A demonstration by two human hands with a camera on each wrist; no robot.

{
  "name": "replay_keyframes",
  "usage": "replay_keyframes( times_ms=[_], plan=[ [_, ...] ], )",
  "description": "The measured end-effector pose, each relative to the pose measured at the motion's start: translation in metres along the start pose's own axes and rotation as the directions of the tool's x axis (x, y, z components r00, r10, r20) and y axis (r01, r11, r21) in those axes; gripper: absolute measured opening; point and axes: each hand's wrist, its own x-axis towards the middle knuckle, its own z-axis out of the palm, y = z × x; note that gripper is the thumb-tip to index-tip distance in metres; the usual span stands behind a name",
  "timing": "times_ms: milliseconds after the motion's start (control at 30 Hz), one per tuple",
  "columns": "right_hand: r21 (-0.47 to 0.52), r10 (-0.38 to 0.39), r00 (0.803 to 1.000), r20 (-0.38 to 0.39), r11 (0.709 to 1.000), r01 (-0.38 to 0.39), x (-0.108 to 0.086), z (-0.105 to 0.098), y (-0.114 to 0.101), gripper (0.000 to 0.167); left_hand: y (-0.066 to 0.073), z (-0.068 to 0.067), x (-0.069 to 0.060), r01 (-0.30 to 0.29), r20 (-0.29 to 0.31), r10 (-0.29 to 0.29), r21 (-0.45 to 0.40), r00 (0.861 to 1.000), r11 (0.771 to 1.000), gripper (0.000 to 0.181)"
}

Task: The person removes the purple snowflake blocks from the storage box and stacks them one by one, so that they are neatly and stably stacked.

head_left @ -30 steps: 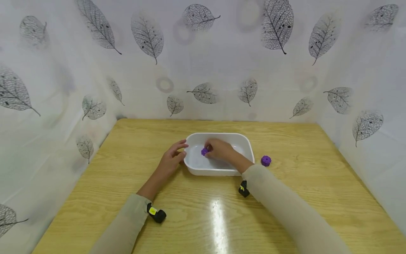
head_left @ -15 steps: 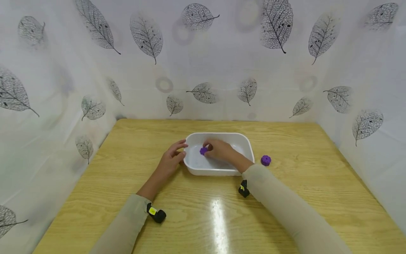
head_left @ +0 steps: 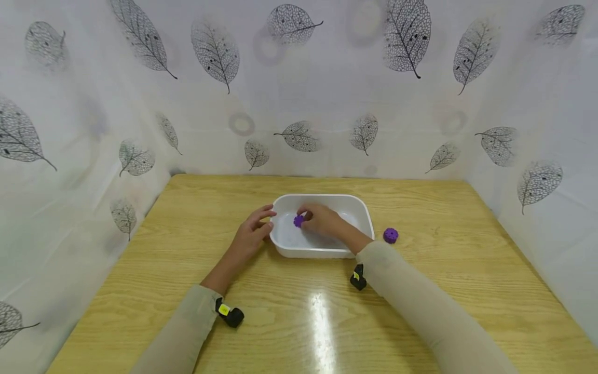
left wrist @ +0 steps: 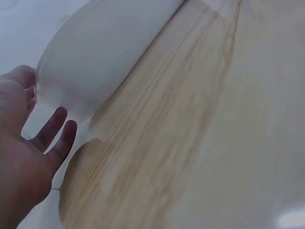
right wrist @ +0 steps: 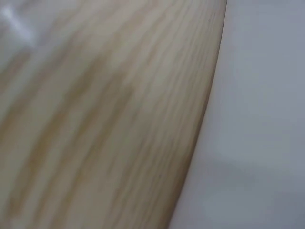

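Note:
In the head view a white tray (head_left: 322, 253) with rounded corners stands on the wooden table. My right hand (head_left: 322, 220) reaches down into it and pinches a small purple scalloped round piece (head_left: 298, 221) between thumb and fingers. My left hand (head_left: 249, 231) is at the tray's left end, its fingers loosely spread and touching the wall. The left wrist view shows that hand (left wrist: 28, 152) against the tray's outer side (left wrist: 95, 57). A second purple scalloped piece (head_left: 391, 235) lies on the table, right of the tray. The right wrist view shows no hand.
The wooden table (head_left: 261, 322) reaches back to a pale curtain (head_left: 322, 88) printed with leaves, which also closes in both sides. Black wrist cameras sit at the left cuff (head_left: 230, 312) and the right cuff (head_left: 358, 278).
My right hand has shifted very slightly left and away inside the tray with the purple scalloped piece. The left hand, the tray and the second piece stay in place.

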Motion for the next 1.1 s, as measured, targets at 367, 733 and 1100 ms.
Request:
replay_keyframes(
  times_ms=[367,733,1100],
  plan=[
    [0.072,-0.042,0.999,0.006,0.997,0.042,-0.0015,-0.0028,-0.0036,0.038,-0.001,-0.0007,0.0014,-0.002,-0.001,0.002,-0.007,1.0,1.0,0.037],
    [0.031,-0.045,0.999,-0.004,0.999,0.045,0.0006,0.0004,-0.002,0.037,-0.0003,-0.0014,0.0026,0.04,0.018,-0.04,-0.007,0.999,0.999,0.04],
    [-0.049,-0.072,0.997,-0.02,0.996,0.071,0.0005,0.0008,-0.0024,0.039,-0.0003,-0.0003,0.0004,-0.006,-0.007,0.006,-0.015,1.0,1.0,0.036]
  ],
)
